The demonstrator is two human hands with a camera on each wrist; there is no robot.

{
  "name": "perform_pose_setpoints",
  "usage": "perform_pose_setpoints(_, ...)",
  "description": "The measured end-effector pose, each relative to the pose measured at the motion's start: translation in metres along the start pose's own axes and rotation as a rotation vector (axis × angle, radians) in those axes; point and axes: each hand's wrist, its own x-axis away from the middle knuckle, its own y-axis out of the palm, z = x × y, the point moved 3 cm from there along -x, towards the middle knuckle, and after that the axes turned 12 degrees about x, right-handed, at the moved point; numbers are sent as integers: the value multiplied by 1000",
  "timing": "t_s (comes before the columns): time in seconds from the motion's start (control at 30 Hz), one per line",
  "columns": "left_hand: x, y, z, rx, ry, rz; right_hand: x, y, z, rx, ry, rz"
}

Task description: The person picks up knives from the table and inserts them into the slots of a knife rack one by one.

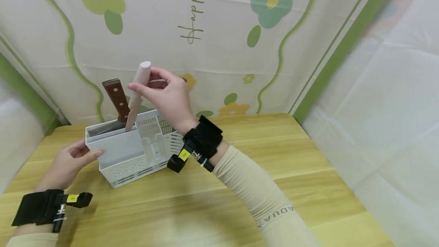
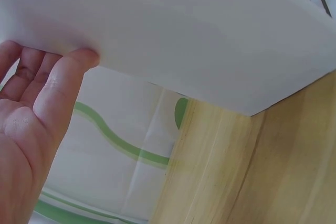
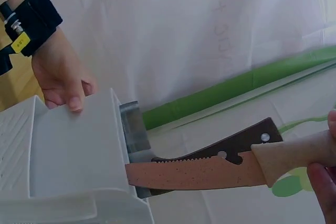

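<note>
A white plastic knife rack (image 1: 123, 153) with slotted sections stands on the table. My left hand (image 1: 66, 163) holds its left end, the thumb lying on the front wall; the left wrist view shows this hand (image 2: 39, 98) at the rack's edge. With thumb and fingers, my right hand (image 1: 173, 98) pinches the pale handle (image 1: 141, 77) of a knife. Its copper-pink blade (image 3: 197, 176), toothed along part of the spine, points down with the tip inside a rack slot. Behind it a cleaver with a brown riveted handle (image 1: 116, 96) sits in the rear slot.
A wood-grain table (image 1: 240, 186) lies under the rack. Behind it hangs a white cloth (image 1: 219, 56) with printed flowers and green bands. Pale sheeting (image 1: 384, 98) rises on the right side.
</note>
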Motion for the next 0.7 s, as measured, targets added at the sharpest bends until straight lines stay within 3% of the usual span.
perform_pose_setpoints(0.4, 1, -1, 3, -77, 4, 18, 17, 41, 29, 128, -6, -58)
perform_pose_setpoints(0.7, 6, 0, 4, -148, 12, 28, 26, 68, 40, 338, -35, -109)
